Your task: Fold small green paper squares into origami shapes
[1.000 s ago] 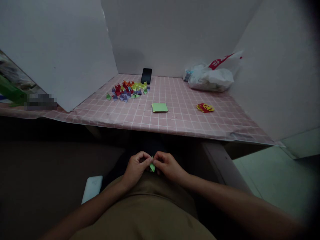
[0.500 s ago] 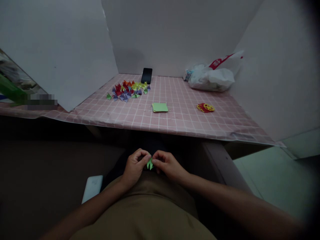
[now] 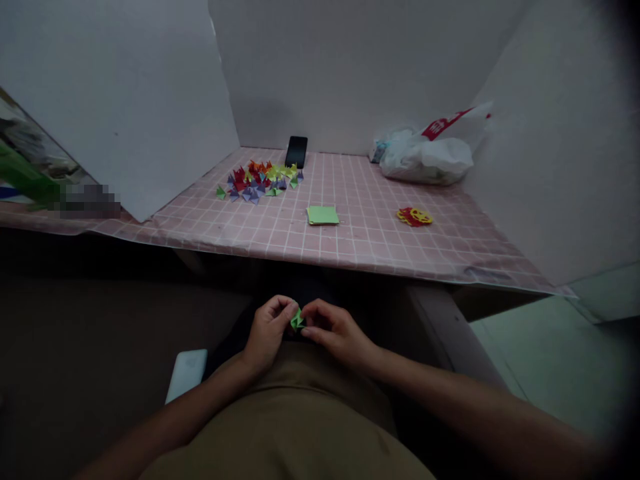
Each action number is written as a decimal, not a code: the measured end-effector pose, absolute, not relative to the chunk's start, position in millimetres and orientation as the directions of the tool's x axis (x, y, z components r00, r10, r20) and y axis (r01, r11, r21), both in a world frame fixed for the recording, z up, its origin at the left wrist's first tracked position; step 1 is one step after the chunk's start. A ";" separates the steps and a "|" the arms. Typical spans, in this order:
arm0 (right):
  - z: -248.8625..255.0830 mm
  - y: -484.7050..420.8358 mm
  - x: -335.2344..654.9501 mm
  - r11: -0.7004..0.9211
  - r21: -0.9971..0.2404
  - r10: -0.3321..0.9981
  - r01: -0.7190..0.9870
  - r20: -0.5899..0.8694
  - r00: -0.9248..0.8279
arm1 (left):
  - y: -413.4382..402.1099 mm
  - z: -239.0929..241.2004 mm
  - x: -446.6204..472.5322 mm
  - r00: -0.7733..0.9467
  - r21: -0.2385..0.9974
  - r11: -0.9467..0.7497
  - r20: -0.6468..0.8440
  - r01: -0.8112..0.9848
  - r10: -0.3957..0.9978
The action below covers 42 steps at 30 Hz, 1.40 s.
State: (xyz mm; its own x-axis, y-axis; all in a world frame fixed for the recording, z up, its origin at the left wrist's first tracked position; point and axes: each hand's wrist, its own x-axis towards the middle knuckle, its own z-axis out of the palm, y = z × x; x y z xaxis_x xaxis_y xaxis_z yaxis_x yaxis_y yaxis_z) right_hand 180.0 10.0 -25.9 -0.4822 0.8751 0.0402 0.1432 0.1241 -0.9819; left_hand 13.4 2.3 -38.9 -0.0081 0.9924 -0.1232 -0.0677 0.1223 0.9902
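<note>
Pink table [image 3: 350, 240] ahead; both hands pinch green paper [image 3: 297, 320].

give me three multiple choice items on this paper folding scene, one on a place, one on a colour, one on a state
1. Where does the black phone lie?
A. at the far edge of the pink checked tablecloth, by the back wall
B. on the person's lap
C. on the white plastic bag

2. What colour is the small folded paper piece in the hands?
A. red
B. green
C. purple

3. How is that piece held?
A. lying free on the table
B. in the left hand alone
C. pinched between left hand and right hand, below the table edge

Answers: 1 A, it sits beside the pile of coloured folded pieces; 2 B, it shows bright green; 3 C, fingertips of both hands meet on it.
</note>
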 end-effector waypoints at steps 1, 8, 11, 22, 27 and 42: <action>-26.0 9.8 180.3 0.170 -0.970 0.871 0.172 0.067 -0.486 | 2.3 -38.5 13.6 -0.006 0.990 0.118 -0.119 -0.074 0.993; -21.4 8.7 181.5 0.355 -0.900 0.857 0.254 0.205 -0.472 | 1.7 -39.3 15.2 0.064 0.989 0.120 -0.115 -0.085 0.991; -21.4 7.2 180.4 0.295 -0.922 0.881 0.253 0.159 -0.446 | 1.8 -41.0 16.9 0.068 0.985 0.105 -0.096 -0.136 0.993; -23.4 11.9 177.8 -0.094 -0.995 0.949 0.043 -0.102 -0.297 | 0.2 -39.4 16.3 0.151 0.983 0.069 -0.043 -0.171 0.988; -21.1 12.2 178.2 -0.050 -0.998 0.953 0.034 -0.058 -0.299 | 0.5 -40.8 16.8 0.154 0.986 0.033 -0.008 -0.162 0.988; -19.4 7.4 180.2 0.184 -0.970 0.934 0.157 0.123 -0.335 | -1.9 -44.0 10.9 0.191 0.974 -0.209 0.190 0.085 0.963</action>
